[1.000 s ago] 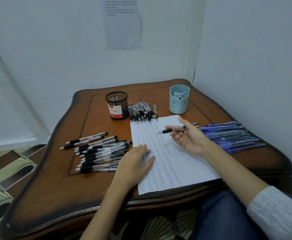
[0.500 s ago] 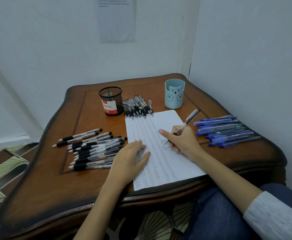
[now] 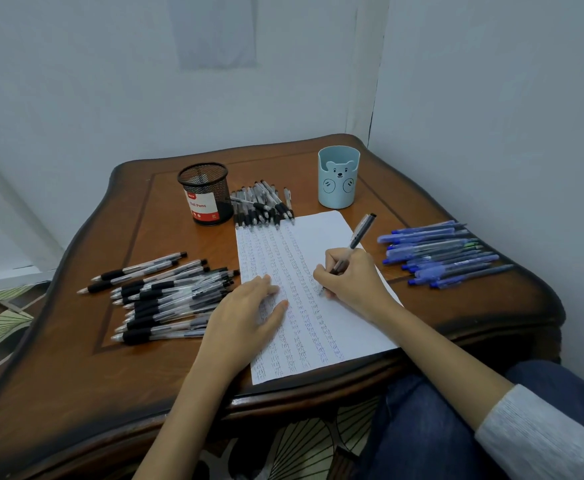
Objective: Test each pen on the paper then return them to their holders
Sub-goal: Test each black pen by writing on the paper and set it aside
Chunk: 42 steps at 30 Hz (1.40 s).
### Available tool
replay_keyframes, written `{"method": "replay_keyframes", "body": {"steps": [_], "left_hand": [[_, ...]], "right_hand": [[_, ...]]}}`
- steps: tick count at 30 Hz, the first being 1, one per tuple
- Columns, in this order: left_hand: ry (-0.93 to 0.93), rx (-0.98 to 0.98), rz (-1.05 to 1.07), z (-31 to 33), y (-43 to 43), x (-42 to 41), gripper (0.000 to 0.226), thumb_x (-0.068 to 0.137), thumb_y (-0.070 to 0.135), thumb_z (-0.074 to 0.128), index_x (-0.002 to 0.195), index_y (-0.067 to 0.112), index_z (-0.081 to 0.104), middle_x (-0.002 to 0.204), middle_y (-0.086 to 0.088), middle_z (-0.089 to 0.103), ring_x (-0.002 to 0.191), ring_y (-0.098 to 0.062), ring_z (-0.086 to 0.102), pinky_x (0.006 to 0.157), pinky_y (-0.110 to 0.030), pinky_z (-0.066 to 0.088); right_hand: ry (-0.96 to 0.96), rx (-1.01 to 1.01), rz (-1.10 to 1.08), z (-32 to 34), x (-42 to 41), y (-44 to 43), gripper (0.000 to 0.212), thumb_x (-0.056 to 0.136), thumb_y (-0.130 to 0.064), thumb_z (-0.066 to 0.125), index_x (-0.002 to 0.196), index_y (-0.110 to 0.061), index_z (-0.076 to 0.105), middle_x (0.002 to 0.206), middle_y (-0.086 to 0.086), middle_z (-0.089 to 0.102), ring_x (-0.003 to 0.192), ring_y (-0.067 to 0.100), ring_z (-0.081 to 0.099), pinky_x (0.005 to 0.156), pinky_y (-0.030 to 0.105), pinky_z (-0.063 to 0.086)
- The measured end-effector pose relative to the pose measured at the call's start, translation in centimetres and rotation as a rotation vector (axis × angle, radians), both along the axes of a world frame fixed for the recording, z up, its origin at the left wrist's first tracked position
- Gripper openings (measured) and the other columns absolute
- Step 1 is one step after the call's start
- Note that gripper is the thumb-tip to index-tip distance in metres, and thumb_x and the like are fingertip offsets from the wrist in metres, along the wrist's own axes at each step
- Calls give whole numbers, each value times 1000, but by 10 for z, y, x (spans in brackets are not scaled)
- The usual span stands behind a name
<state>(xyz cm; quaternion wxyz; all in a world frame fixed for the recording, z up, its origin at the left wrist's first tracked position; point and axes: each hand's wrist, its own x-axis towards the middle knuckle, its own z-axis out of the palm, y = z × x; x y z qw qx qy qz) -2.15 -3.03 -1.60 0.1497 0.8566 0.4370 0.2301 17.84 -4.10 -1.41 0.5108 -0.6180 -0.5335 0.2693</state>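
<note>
The right hand (image 3: 351, 282) grips a black-capped pen (image 3: 347, 252) in a writing hold, its tip down on the sheet of paper (image 3: 321, 233) about midway along the right-hand column of marks, the barrel leaning up and away toward the far right. The left hand (image 3: 249, 311) lies flat and spread, holding nothing, pressing the paper's left edge against the wooden tabletop (image 3: 166, 382). The sheet is already filled with several columns of small test scribbles, so the step in hand looks like the testing of one more pen. Just left of the paper lies a large heap of clear pens with black grips (image 3: 166, 296); a smaller bunch of similar pens (image 3: 263, 204) sits at the paper's far edge; a pile of blue pens (image 3: 439, 252) lies to the right. The black mesh holder (image 3: 205, 194) stands at the far left of the sheet and the pale blue bear-face holder (image 3: 338, 177) at the far right; whether either contains any pens cannot be told from here. Next, the pen probably needs a short stroke, a look at the ink, then a lift toward one of the holders or piles, while the left hand keeps the sheet from sliding.
</note>
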Motion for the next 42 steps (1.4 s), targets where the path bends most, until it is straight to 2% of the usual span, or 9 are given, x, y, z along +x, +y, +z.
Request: {"method": "replay_keyframes", "body": {"steps": [3, 5, 11, 14, 20, 24, 33, 38, 42], "left_hand": [[-1, -4, 5, 0, 0, 0, 42, 94, 39, 53, 129, 17, 57, 145, 3, 45, 135, -7, 38, 106, -24, 33], [-3, -4, 3, 0, 0, 0, 42, 94, 39, 54, 129, 17, 57, 144, 3, 46, 134, -7, 38, 107, -25, 34], [5, -6, 4, 0, -1, 0, 41, 94, 39, 53, 129, 17, 57, 145, 3, 46, 134, -8, 38, 106, -25, 33], [3, -5, 7, 1, -1, 0, 41, 94, 39, 53, 129, 18, 57, 145, 3, 45, 134, -7, 38, 106, -25, 33], [4, -13, 8, 1, -1, 0, 43, 94, 39, 53, 130, 17, 56, 145, 2, 45, 134, -9, 39, 108, -27, 34], [4, -19, 7, 1, -1, -1, 42, 94, 39, 53, 130, 17, 56, 145, 2, 45, 134, -9, 39, 108, -27, 34], [6, -5, 11, 1, -1, 0, 41, 94, 39, 53, 129, 17, 57, 144, 2, 46, 134, -8, 40, 106, -25, 33], [8, -3, 9, 2, -1, 0, 42, 94, 39, 53, 129, 17, 56, 144, 3, 46, 134, -8, 39, 106, -24, 33], [10, -4, 11, 2, -1, 0, 42, 94, 39, 53, 130, 18, 56, 145, 3, 45, 134, -8, 39, 106, -24, 33]], "right_hand": [[-4, -10, 9, -1, -1, 1, 29, 83, 4, 62, 59, 8, 47, 53, 28, 51, 44, 26, 56, 45, 22, 46], [-2, -16, 9, -2, -2, 2, 27, 83, 5, 62, 61, 12, 47, 52, 24, 51, 42, 22, 56, 45, 23, 46], [-1, -35, 14, -1, 0, 2, 28, 82, 5, 62, 59, 10, 47, 52, 24, 49, 46, 33, 57, 47, 27, 47], [17, -30, 3, 0, 1, 2, 27, 82, 6, 61, 59, 5, 48, 51, 22, 49, 48, 38, 58, 44, 21, 45], [6, -44, 13, -1, 0, 3, 25, 81, 8, 59, 62, 13, 45, 54, 18, 46, 45, 29, 53, 43, 21, 44], [55, -26, -21, -1, 2, 2, 24, 80, 10, 60, 60, 9, 47, 50, 14, 46, 39, 19, 52, 43, 22, 41], [28, -28, 7, 1, 1, 1, 25, 81, 9, 61, 59, 7, 49, 52, 17, 47, 46, 32, 57, 43, 20, 44], [45, -10, -7, 1, 0, 1, 26, 80, 9, 61, 59, 2, 50, 52, 15, 47, 38, 15, 52, 43, 20, 43], [28, -21, 6, -1, 1, 2, 26, 79, 10, 60, 57, 3, 48, 51, 14, 43, 40, 19, 53, 45, 26, 43]]}}
